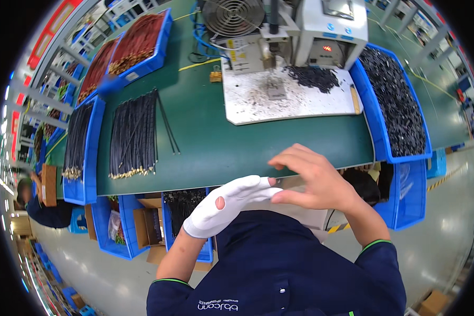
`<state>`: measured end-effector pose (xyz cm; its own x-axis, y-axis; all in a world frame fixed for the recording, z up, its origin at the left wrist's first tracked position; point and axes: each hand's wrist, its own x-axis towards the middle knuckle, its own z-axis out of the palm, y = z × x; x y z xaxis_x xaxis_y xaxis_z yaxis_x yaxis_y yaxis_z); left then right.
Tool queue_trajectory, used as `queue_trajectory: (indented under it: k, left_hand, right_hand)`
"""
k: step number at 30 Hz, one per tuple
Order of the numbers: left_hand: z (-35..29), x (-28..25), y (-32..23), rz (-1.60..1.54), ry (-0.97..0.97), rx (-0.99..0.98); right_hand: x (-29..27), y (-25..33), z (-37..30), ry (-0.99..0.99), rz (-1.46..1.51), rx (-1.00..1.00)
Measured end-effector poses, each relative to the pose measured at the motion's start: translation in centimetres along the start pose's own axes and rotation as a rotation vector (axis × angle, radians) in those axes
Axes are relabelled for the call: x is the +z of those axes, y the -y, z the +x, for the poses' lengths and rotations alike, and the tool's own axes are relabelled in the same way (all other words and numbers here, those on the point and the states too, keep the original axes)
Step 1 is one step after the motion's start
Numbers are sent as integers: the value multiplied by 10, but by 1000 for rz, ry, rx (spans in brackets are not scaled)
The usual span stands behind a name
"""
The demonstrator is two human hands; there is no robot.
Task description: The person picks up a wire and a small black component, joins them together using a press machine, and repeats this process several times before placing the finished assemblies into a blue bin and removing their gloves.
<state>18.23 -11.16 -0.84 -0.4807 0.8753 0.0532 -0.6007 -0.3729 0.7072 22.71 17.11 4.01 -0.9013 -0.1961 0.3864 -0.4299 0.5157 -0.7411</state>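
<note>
Closest in, the person's left hand (227, 204) wears a white glove with a hole showing skin on its back; its fingers lie flat and stretched toward the right. The bare right hand (313, 180) pinches the glove's fingertips between thumb and forefinger, the other fingers curled above. Neither hand holds anything else.

Below the table edge stand blue bins and two brown cardboard boxes (145, 226), one bin holding black cable ends. A larger empty-looking blue crate (410, 192) hangs at the right.

On the green table (205, 131) lies one loose bundle of black cables with brass tips (134, 134), three stray ones beside it. Left of it a blue tray of the same cables (81, 147); farther back, two blue trays of reddish cables (137, 45), one bearing a small white label. On the right, a long blue tray of small black parts (397, 102).

Farthest, a white plate (287, 95) carries a heap of black parts, under a grey-white machine (329, 31) with a red lit display, two round blue stickers and a yellow label beside a fan (231, 16).
</note>
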Motion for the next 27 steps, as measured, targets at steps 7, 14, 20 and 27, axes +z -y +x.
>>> queue_trajectory:
  k: [7, 14, 20, 27]
  left_hand:
    - [4, 17, -2, 138, -23, -103]
    - [3, 37, -3, -63, -278, -183]
    - [12, 48, -18, 276, -335, -229]
    - [16, 49, -16, 351, -270, -175]
  right_hand:
    - [10, -16, -13, 136, -121, -177]
    - [19, -17, -20, 148, -167, -243]
    - [14, -20, -14, 13, -207, -303]
    - [27, -26, -15, 62, -350, -345]
